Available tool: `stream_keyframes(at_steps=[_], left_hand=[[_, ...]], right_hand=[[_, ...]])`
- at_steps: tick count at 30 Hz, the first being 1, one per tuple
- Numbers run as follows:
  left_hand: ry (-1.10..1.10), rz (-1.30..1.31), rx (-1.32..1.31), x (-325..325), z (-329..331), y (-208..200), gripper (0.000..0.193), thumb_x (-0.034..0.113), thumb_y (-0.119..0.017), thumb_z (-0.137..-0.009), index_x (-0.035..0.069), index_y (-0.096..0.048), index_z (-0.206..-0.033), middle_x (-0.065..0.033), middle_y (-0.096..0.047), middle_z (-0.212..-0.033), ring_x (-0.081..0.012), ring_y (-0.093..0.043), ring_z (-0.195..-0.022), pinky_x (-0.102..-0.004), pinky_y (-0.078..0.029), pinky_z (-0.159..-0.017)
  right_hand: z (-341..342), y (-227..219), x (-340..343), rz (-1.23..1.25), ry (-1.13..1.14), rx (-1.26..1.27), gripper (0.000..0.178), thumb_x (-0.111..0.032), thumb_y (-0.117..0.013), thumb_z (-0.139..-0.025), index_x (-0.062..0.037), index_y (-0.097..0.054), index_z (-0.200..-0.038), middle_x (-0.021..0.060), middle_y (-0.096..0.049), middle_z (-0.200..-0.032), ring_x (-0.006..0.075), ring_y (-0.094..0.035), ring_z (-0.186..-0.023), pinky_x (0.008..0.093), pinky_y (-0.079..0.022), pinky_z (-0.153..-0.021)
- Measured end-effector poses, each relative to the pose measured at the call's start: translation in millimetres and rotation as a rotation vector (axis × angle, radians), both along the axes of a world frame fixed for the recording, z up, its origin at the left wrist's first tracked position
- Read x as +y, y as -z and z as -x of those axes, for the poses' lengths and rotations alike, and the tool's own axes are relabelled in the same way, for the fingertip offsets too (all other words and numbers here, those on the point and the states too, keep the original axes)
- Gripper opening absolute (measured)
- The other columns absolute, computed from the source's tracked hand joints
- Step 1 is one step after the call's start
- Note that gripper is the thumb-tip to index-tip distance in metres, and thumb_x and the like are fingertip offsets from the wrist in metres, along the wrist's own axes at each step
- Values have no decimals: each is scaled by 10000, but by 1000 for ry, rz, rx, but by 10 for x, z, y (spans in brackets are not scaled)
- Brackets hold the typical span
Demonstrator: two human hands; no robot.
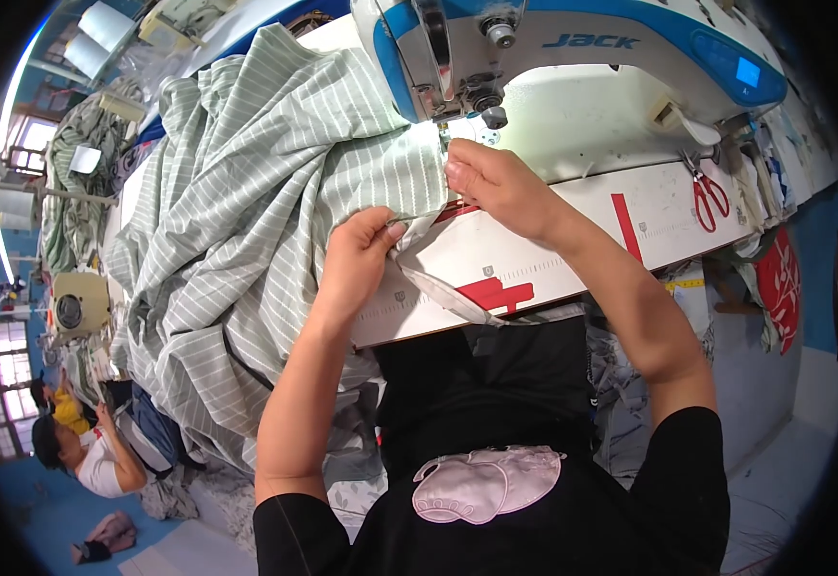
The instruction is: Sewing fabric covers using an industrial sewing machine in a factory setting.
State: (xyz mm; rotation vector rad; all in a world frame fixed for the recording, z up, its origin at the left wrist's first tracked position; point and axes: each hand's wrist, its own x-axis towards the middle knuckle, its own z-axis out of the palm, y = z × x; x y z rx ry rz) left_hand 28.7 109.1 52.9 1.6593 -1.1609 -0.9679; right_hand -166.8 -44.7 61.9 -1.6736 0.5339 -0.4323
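Observation:
A large grey-green cloth with white stripes [246, 163] lies heaped over the left of the sewing table and hangs off its front. Its right edge runs under the needle area of a white and blue sewing machine [582, 38]. My left hand [361, 250] pinches the near corner of this cloth, where a pale fabric strip [448, 297] trails down over the table edge. Close to the needle, my right hand [496, 187] is closed with fingertips pressed together at the cloth's edge. What lies inside those fingers is mostly hidden.
Red-handled scissors [710, 200] lie at the table's right. Red tape marks [627, 228] and a printed scale are on the white tabletop [553, 252]. Folded fabrics [772, 182] are stacked beyond the right end. At far left, a person in a white shirt [107, 463] sits among other cloth.

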Motion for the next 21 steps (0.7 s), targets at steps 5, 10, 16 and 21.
stream_keyframes(at_steps=[5,10,16,21], left_hand=[[81,-110,-112,106,-78,-273,107,67,-636,-981,-35,-663,-998,-47,-592,-841,-121,-529,-797,-278,-448,-725],[315,-14,-146,-59,-138,-630,167,108,-631,-994,-2,-687,-1106,-39,-639,-986,-118,-586,-853,-280,-481,-733],[314,110,-174,-617,-142,-456,250,215,-667,-977,78,-716,-1181,-110,-649,-1107,-225,-675,-948,-358,-548,-813],[277,128,-952,-706,-171,-266,311,233,-665,-963,152,-694,-1262,-131,-573,-1211,-286,-620,-990,-422,-521,-832]], right_hand=[[476,-17,-261,285,358,126,143,-160,-525,-1024,-22,-560,-1017,40,-645,-985,162,-573,-825,303,-490,-782],[866,-188,-88,506,409,166,159,-55,-533,-979,-19,-615,-1112,108,-646,-1110,241,-620,-995,342,-502,-898],[603,-188,367,940,129,-36,385,77,-604,-834,-50,-657,-1194,130,-622,-1274,333,-591,-1157,397,-494,-986],[385,-54,565,928,-39,50,459,89,-647,-739,-49,-669,-1177,114,-616,-1310,317,-553,-1216,422,-478,-1014]])
